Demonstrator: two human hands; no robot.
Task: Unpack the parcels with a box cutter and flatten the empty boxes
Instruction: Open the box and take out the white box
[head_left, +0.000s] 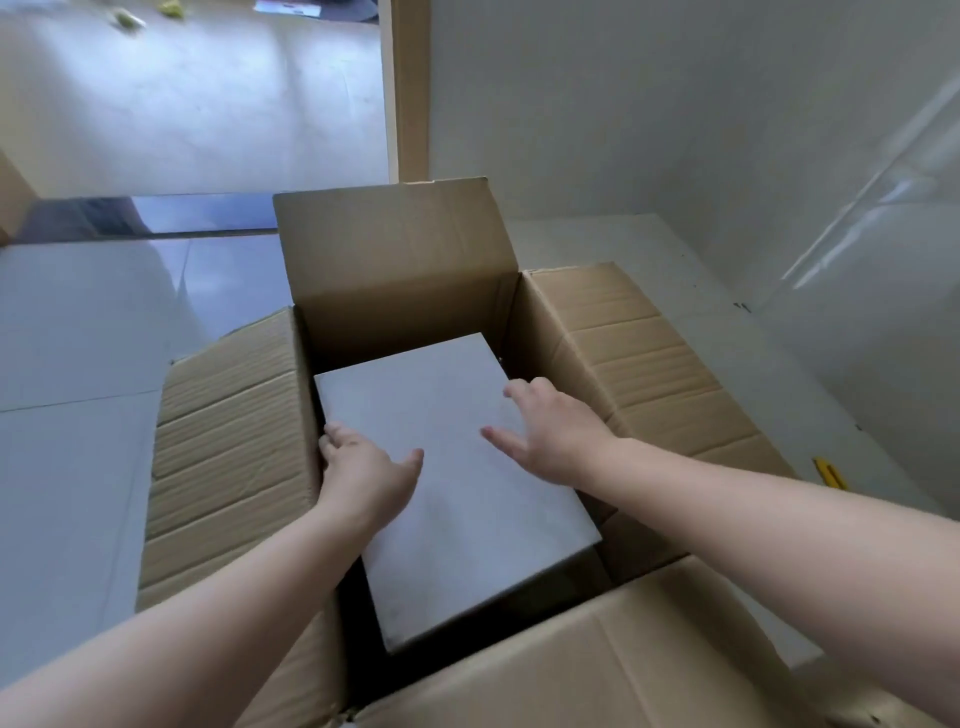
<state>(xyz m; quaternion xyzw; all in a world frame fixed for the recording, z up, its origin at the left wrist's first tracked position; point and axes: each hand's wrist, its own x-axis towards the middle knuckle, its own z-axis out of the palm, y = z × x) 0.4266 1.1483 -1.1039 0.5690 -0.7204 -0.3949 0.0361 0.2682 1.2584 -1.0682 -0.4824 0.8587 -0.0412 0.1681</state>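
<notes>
Reaching down into the open carton (395, 270), both hands bracket the grey box (452, 467) that sits inside it on the floor (78, 364). The left hand (363, 470) has its fingers (332, 441) curled over the box's left edge, down in the narrow gap beside the carton wall, with the thumb lying on the top face; that looks like a grip. The right hand (550, 431) rests on the opposite side, its fingers spread and fairly straight, their tips at or just over the right edge; whether they have hooked under it I cannot tell. Hands on opposite edges make sense for a wide, flat-topped load that fits the carton closely, leaving little room to get at it elsewhere.

All four flaps are folded out, so the cutting appears done for this parcel, and the yellow cutter (831, 473) lies on the floor just beyond the right flap, out of the way. The step in hand seems to be lifting the box out; flattening the carton can only follow once it is empty.
</notes>
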